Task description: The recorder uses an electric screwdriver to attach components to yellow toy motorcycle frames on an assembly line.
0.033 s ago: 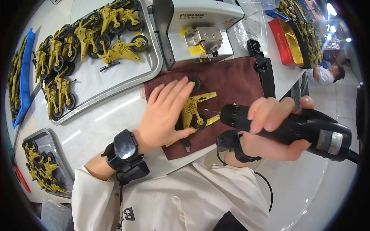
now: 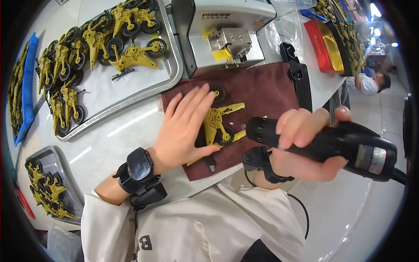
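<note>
Glossy pale floor [image 2: 336, 214], white tabletop [image 2: 100, 153]

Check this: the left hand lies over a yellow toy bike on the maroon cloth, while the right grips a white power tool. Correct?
The colour is wrong: the head view shows the right hand gripping a black power tool. The left hand does lie over the toy bike on the cloth.

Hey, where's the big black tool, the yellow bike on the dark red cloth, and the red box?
Black tool [image 2: 334, 142], head view: middle of its body.
Yellow bike [image 2: 212, 124], head view: its yellow frame.
Red box [image 2: 317, 46], head view: red outer wall.
</note>
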